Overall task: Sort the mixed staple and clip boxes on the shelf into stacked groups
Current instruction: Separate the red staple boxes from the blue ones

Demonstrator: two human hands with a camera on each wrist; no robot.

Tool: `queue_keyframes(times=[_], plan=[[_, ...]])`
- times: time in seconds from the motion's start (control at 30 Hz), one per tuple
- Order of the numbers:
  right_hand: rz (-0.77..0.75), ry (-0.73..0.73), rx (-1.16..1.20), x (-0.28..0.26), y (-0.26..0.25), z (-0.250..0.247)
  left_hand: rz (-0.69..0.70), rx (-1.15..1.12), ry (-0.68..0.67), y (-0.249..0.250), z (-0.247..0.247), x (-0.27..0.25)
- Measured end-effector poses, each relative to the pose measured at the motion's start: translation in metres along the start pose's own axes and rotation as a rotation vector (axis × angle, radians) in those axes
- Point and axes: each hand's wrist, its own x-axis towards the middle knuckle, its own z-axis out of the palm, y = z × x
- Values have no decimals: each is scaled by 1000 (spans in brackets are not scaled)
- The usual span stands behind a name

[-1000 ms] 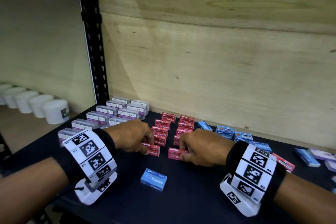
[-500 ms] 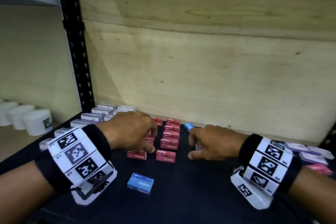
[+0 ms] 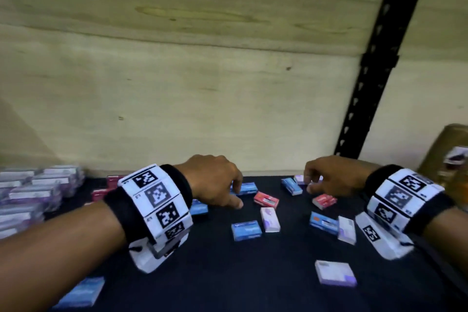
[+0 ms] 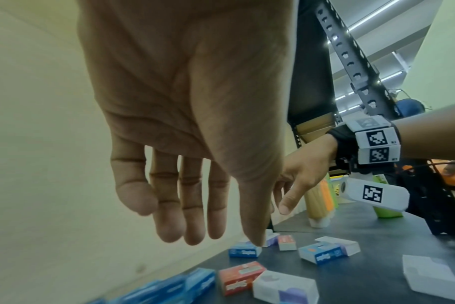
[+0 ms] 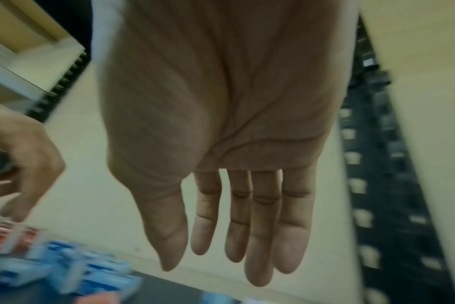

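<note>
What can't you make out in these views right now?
- Red stacks, head view: mostly hidden behind the left hand and wrist.
- Box under the right hand: fingers cover it.
- Blue boxes, right wrist view: motion-blurred, print unreadable.

The middle of the shelf (image 3: 253,273) is strewn with loose boxes (image 3: 270,219). Its left end is filled by stacked boxes (image 3: 33,192), its right bounded by an upright (image 3: 364,78); bare shelf is left in front.

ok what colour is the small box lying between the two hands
Red, a small cardboard staple box lying flat on the dark shelf; the head view shows it best.
</note>
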Motion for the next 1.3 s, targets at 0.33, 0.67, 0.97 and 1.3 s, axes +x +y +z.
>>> queue_keyframes(times=[0.33, 0.67, 0.97, 1.3], plan=[[86, -128, 19, 15, 58, 25, 111, 76, -55, 50, 10, 81], [78, -225, 16, 40, 56, 31, 182, -21, -153, 35, 22, 107], [87, -199, 49, 39, 50, 25, 214, -20, -242, 33, 13, 109], [-11, -138, 191, 34, 40, 11, 140, -133, -213, 29, -3, 96]])
